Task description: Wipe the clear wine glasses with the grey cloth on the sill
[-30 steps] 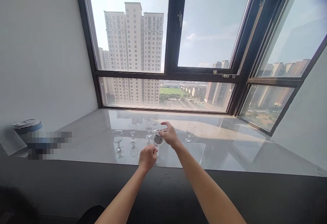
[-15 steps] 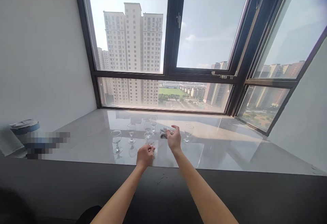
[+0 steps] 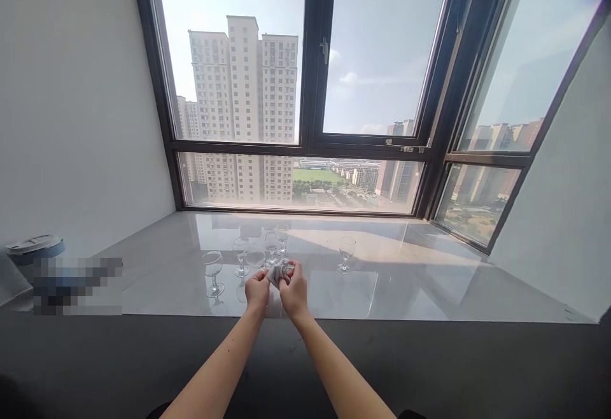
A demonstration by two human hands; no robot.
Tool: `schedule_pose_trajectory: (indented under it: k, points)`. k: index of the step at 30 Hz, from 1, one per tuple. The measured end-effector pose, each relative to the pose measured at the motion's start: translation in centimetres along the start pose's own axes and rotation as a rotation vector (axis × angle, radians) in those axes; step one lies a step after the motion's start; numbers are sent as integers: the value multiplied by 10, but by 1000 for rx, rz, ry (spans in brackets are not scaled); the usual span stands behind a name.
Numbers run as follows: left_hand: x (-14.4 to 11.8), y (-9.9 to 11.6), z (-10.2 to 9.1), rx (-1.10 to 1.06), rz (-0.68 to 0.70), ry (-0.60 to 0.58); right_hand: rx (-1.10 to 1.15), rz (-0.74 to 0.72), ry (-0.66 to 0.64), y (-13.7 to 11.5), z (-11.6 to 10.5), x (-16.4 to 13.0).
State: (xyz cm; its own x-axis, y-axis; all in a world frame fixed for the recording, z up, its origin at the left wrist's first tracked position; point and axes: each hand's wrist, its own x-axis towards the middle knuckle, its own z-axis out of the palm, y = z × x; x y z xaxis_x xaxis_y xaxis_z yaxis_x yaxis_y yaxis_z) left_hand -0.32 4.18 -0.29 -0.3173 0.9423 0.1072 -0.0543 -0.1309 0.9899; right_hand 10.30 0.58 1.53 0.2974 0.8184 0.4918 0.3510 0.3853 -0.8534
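My right hand [image 3: 294,291] is closed on a crumpled grey cloth [image 3: 278,274]. Close beside it, my left hand [image 3: 258,291] pinches a stemmed wine glass [image 3: 254,260], whose clear bowl shows faintly above the fingers; the stem and foot are largely hidden. The cloth lies against the glass area between both hands, though exact contact is hard to make out. Just beyond and left stand other upright wine glasses: one at the near left [image 3: 213,271], one behind it [image 3: 241,255], and a pair farther back [image 3: 272,246].
A lone wine glass [image 3: 347,253] stands to the right on the glossy windowsill [image 3: 429,291]. At the far left sits a container with a blue band [image 3: 38,248], beside a blurred patch. Dark window frames [image 3: 296,149] bound the back; a grey wall [image 3: 71,120] rises at left.
My right hand has brought the cloth left and nearer, up against my left hand and the glass. My left hand has shifted slightly left. The view has turned a little.
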Motion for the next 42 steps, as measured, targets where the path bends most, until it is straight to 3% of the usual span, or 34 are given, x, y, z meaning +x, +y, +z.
schedule_pose_trajectory:
  k: [8, 13, 20, 24, 27, 31, 35, 38, 42]
  points:
    - [-9, 39, 29, -681, -281, 87, 131, 65, 83, -19, -3, -12]
    - [-20, 51, 35, -786, -389, -53, 249, 276, 186, -8, -4, -4]
    - [-29, 56, 31, -724, -339, -214, 391, 406, 168, -1, -8, 16]
    - [-23, 51, 29, -617, -225, -223, 549, 563, 25, -1, -5, 8]
    - [-16, 45, 24, -476, -148, -183, 619, 598, -23, -2, -6, 5]
    - [-7, 35, 12, -302, -48, -103, 603, 529, 26, -1, -17, 18]
    - [-6, 28, 3, -181, -10, -29, 426, 428, 133, 4, -31, 35]
    - [-8, 29, 3, -75, 21, 16, 231, 286, 64, 5, -39, 40]
    - [-11, 35, 6, 54, 111, -21, 50, 107, -11, -7, -47, 37]
